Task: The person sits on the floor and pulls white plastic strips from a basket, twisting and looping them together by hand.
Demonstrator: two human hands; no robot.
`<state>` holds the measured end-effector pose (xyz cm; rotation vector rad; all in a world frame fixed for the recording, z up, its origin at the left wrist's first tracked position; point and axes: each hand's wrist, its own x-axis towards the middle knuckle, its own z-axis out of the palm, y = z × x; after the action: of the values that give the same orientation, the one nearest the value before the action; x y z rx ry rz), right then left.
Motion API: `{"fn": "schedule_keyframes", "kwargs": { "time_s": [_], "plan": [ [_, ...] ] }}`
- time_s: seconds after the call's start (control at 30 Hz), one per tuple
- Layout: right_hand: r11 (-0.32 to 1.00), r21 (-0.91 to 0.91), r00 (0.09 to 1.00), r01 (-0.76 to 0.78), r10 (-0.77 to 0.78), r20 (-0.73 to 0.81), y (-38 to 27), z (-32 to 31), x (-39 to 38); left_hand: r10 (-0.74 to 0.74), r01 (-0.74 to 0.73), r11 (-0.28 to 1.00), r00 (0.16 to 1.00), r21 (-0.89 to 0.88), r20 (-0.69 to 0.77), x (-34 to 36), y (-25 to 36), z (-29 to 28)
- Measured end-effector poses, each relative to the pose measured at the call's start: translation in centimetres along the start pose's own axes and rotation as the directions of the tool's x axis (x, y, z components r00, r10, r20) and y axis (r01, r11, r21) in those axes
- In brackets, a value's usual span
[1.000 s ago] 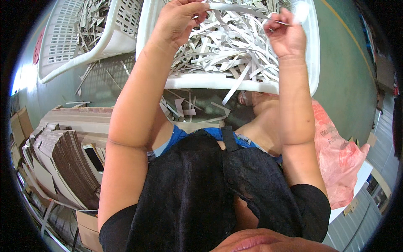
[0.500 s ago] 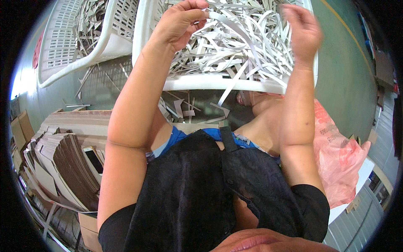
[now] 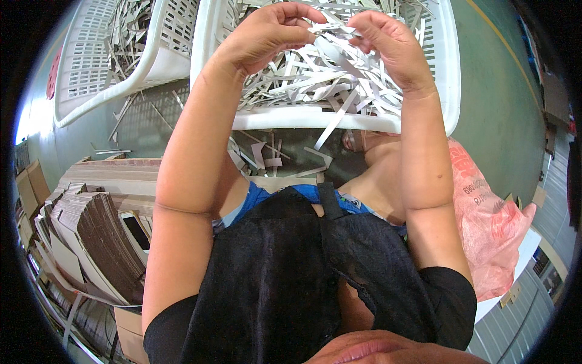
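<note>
Over a white plastic basket point(image 3: 276, 117) heaped with pale paper-like strips point(image 3: 315, 82), both my hands are raised close together. My left hand point(image 3: 270, 35) pinches a white strip point(image 3: 335, 54) between thumb and fingers; the strip curves down toward the heap. Facing it from the right, my right hand point(image 3: 394, 50) has its thumb and fingers curled together on white strip material in the gap between the hands. The exact grip at its fingertips is hard to separate from the strips behind.
A second white basket point(image 3: 159, 64) with darker scraps stands at left. Cut scraps point(image 3: 265, 156) lie on the floor before my legs. Stacked cardboard point(image 3: 100, 239) with a phone point(image 3: 134, 229) is at my left. A pink plastic bag point(image 3: 485, 227) sits at my right.
My right hand has moved left and inward from the basket's right side, its fingers closing beside my left hand. My left hand has shifted slightly right, still pinching the white strip.
</note>
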<state>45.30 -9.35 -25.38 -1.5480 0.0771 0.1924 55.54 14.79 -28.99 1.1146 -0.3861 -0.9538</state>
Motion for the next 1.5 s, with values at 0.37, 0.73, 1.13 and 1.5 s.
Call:
{"fn": "schedule_keyframes", "kwargs": {
  "time_s": [0.37,0.73,1.13,1.5],
  "plan": [
    [0.848,-0.518,0.959,0.11,-0.228,-0.17,-2.6,1.6,-0.4,-0.069,0.128,0.772,0.991,0.623,-0.118,-0.6,0.5,2.6],
    [0.276,-0.936,0.715,0.219,-0.698,-0.038,-0.1,2.8,1.1,-0.06,0.065,0.991,0.997,-0.115,0.041,-0.3,-0.6,1.9],
    [0.432,-0.651,0.707,0.625,-0.667,0.236,-0.2,3.4,0.5,-0.205,0.102,0.897,0.958,-0.43,-0.2,0.6,-0.6,0.8],
    [0.915,-0.229,0.821,0.333,-0.401,-0.407,1.1,3.5,-0.8,-0.004,-0.062,0.939,0.981,-0.337,-0.192,2.5,-0.4,5.0]
  ]
}}
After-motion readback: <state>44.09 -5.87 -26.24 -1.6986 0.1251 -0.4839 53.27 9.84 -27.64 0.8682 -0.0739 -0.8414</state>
